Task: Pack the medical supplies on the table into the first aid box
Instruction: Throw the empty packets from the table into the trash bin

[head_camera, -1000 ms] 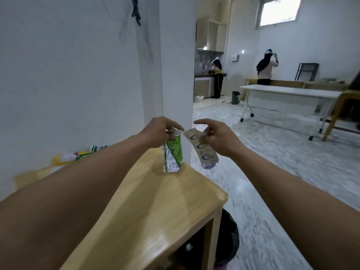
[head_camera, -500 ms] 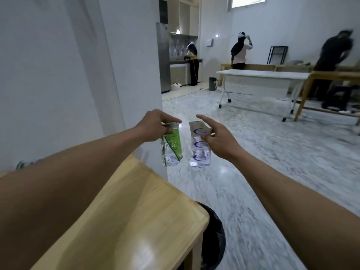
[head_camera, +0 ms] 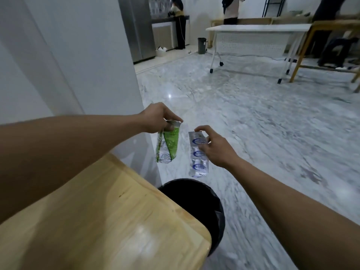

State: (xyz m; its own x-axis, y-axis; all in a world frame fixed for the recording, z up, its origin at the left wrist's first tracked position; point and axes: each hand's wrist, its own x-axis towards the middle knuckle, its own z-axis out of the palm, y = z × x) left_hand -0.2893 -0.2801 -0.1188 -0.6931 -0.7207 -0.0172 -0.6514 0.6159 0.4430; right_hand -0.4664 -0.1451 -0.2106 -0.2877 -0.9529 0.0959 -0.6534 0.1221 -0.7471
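Medical supplies: two foil packs, one per hand, both held out in the air past the corner of the wooden table and above the floor.
Left hand (head_camera: 157,117): fingers and thumb pinched together on the top edge of the green-and-silver sachet (head_camera: 167,146), which hangs straight down from the grip.
Right hand (head_camera: 215,148): fingers spread and loosely curled beside the silver blister strip (head_camera: 197,154); the fingertips lie over the strip's upper part, but whether they are gripping it cannot be told.
Silver blister strip: printed with blue round marks in a column, hanging upright, its lower end free.
Spacing: the sachet and the strip hang side by side, near each other but apart; the two hands do not touch.
Black bin (head_camera: 196,203): on the floor below the two packs, lined with a dark bag, partly tucked under the table's corner.
Wooden table (head_camera: 109,221): light, glossy top with a rounded corner, bottom left of the view; the left forearm passes over it.
White wall (head_camera: 78,65): rises just behind the table on the left.
Floor (head_camera: 263,133): pale grey marble pattern, shiny.
Background: a white table on castors (head_camera: 257,29) stands well away, with other people standing at the far side of the room.
First aid box: out of sight.
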